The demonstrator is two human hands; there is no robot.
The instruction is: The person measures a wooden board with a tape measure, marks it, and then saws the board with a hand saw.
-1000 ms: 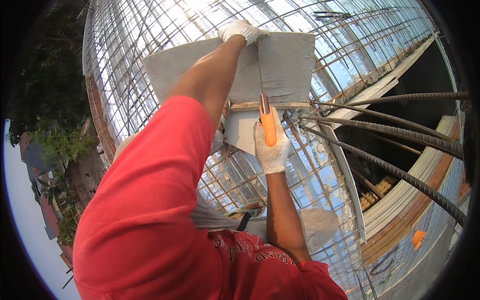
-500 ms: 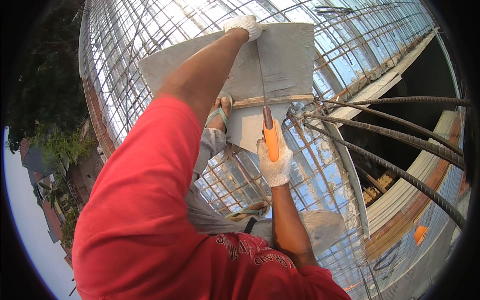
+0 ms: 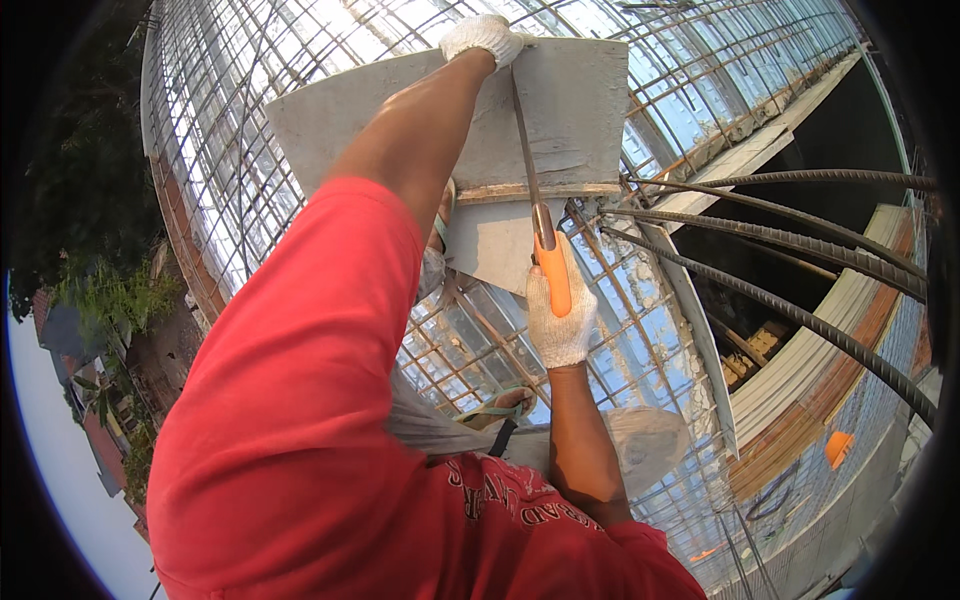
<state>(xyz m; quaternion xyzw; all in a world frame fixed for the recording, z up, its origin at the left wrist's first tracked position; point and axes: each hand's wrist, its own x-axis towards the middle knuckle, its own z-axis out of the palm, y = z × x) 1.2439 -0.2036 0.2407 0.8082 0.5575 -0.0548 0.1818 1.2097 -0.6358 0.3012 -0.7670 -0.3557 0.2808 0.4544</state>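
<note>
A hand saw (image 3: 556, 280) with an orange handle is in my right hand (image 3: 560, 335), which wears a white knit glove and is closed round the grip. Its narrow blade runs away from me across a grey board (image 3: 580, 120) with a curved far edge. My left hand (image 3: 482, 40), gloved too, is closed over the board's far edge close to the blade's far end. A lighter, smaller grey sheet (image 3: 490, 240) lies under the near edge of the board. My left forearm covers part of the board, and my left foot (image 3: 441, 215) is beside it, partly hidden.
A rebar grid (image 3: 740, 75) over shiny metal sheeting spreads all round. Thick bent rebars (image 3: 800, 240) stick out at the right, above a dark opening (image 3: 850, 140). My other sandalled foot (image 3: 512, 404) stands on the grid nearer me. An orange object (image 3: 839, 450) lies far right.
My right hand has drawn the saw back toward me and a little right, and the blade slants more. My left hand still holds the far edge, shifted slightly left.
</note>
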